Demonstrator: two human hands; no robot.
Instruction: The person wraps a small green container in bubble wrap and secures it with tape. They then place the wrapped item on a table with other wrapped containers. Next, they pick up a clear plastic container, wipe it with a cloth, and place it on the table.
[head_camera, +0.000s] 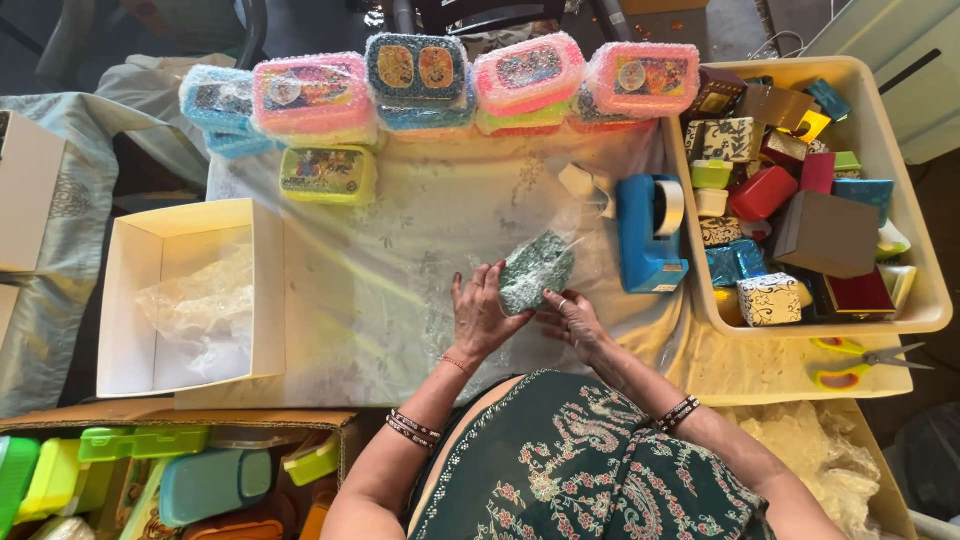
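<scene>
Cloth-covered table (400, 260): wrapped pastel boxes (430, 85) along far edge, blue tape dispenser (648, 235); left hand (480, 312) and right hand (572, 318) clasp green packet (535, 270).

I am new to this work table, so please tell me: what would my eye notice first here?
Both hands, left hand and right hand, hold a small green glittery box in clear plastic wrap at the middle. Behind it stands a row of pink and blue wrapped boxes; at right, a cream plastic tray of small boxes.

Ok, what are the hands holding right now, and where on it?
A small green glittery box in clear wrap: the left hand grips its left side, the right hand its lower right edge.
</scene>
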